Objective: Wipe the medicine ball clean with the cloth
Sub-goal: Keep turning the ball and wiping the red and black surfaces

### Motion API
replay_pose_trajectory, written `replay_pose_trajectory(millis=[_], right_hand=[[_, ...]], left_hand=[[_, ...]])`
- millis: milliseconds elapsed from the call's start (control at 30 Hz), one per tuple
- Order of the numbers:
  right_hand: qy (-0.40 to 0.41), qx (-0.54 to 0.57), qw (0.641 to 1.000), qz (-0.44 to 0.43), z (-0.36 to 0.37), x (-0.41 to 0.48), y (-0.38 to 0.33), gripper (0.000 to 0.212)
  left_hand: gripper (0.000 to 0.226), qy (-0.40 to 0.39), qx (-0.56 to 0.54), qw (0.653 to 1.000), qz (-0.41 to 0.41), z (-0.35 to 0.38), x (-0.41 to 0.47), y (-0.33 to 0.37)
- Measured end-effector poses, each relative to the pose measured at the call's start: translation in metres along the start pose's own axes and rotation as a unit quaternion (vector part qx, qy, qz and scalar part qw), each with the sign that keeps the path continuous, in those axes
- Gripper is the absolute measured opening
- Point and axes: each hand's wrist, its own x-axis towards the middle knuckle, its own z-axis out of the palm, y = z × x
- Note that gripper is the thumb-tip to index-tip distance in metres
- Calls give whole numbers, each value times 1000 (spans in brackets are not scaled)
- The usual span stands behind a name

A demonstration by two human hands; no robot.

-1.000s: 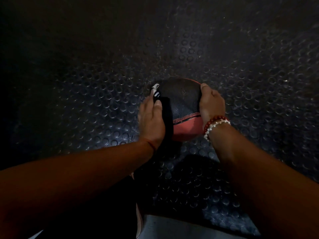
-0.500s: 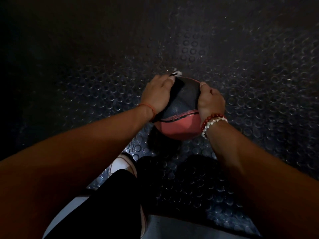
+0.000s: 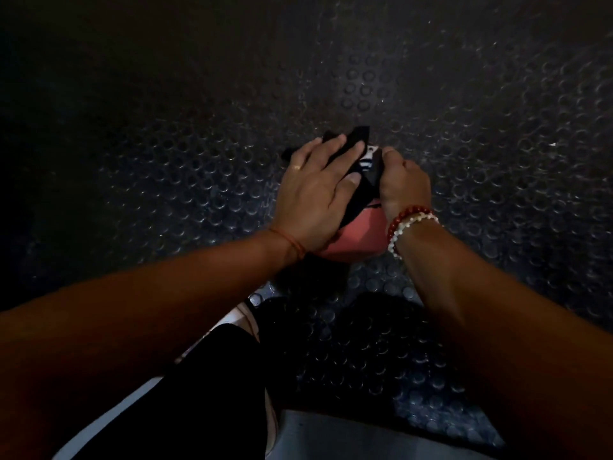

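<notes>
A medicine ball (image 3: 358,237), black on top and pink-red below, sits on the dark studded floor in the middle of the head view. A black cloth (image 3: 360,136) with a small white striped patch is spread over the ball's top. My left hand (image 3: 315,190) lies flat on the cloth with straight, spread fingers and presses it against the ball. My right hand (image 3: 403,184), with a bead bracelet at the wrist, cups the ball's right side. Most of the ball is hidden under both hands.
The black rubber floor (image 3: 497,161) with round studs runs all around the ball. My leg in dark trousers (image 3: 199,393) and a pale shoe (image 3: 247,318) are just below the ball. A grey slab edge (image 3: 331,436) lies at the bottom.
My left hand has slid the cloth from the ball's left side up and across its top toward the right hand. The right hand has stayed on the ball's right side.
</notes>
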Motion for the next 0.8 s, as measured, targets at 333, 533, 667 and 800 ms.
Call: replay_pose_trajectory(millis=[333, 533, 667, 800], right_hand=[[-17, -65, 998, -20, -4, 11, 1, 55], [-34, -128, 990, -43, -7, 19, -3, 49], [-35, -78, 995, -48, -1, 17, 0, 52], [-25, -23, 999, -22, -3, 11, -7, 55]], left_hand=[[49, -18, -277, 888, -365, 2, 33, -36], [45, 69, -218, 903, -363, 13, -8, -10], [50, 60, -93, 980, -165, 6, -18, 4], [49, -24, -7, 999, -37, -5, 15, -9]])
